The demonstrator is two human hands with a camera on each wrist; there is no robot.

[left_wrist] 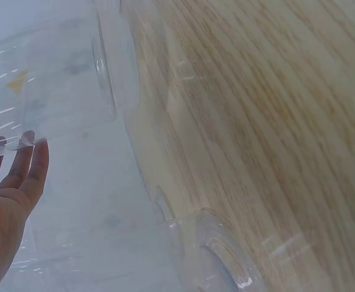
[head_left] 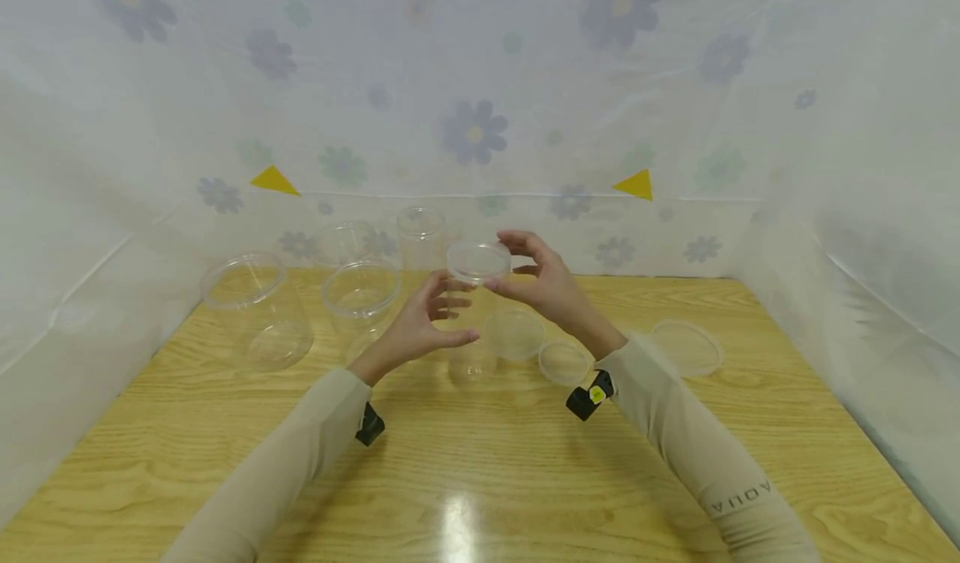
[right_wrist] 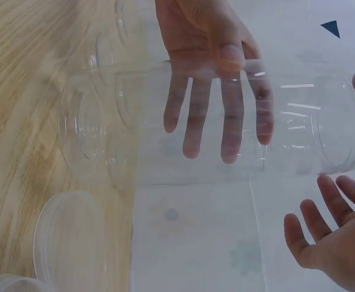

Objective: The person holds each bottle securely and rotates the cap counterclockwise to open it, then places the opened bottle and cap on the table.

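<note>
Left hand (head_left: 420,321) curled round tall clear jar (head_left: 471,330), steadying it; right hand (head_left: 543,284) fingertips pinch lid (head_left: 478,261) atop jar mouth.

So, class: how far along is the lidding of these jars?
Done: none visibly lidded. In hand: left hand steadies the middle jar; right hand sets a lid on it. Left: four open jars behind, three lids on the table.
</note>
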